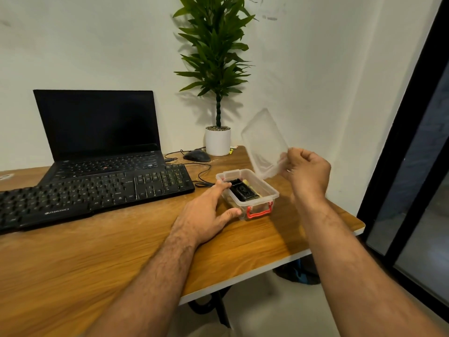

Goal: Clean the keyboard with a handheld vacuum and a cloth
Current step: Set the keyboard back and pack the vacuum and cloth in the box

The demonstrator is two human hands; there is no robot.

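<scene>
My left hand [206, 215] rests against the clear rectangular plastic box with red latches [250, 190], fingers relaxed along its left wall and thumb at the near corner, steadying rather than gripping. My right hand [307, 173] is raised above the table, fingers curled and pinching the near edge of the clear plastic lid [263, 142], which stands tilted in the air just behind and to the right of the box.

Inside the open box lies a black boxy device [241, 190] (I take it for the handheld vacuum, though I cannot be sure), with something pale yellow [247, 182] beneath and behind it that I cannot make out.

The black wired keyboard [97, 193] lies on the wooden table [121, 251] to the left of the box, close by but not touching it; its left end runs out of view. Its far edge overlaps the base of an open black laptop with a dark screen [97, 125]. Behind the box a black mouse [196, 156] sits near a white pot holding a tall green plant [218, 141], and black cables [204, 176] loop between the keyboard and box. A small yellow object [233, 147] beside the pot is too tiny to identify. Under the table's right edge a dark bag [298, 273] is mostly hidden.
</scene>
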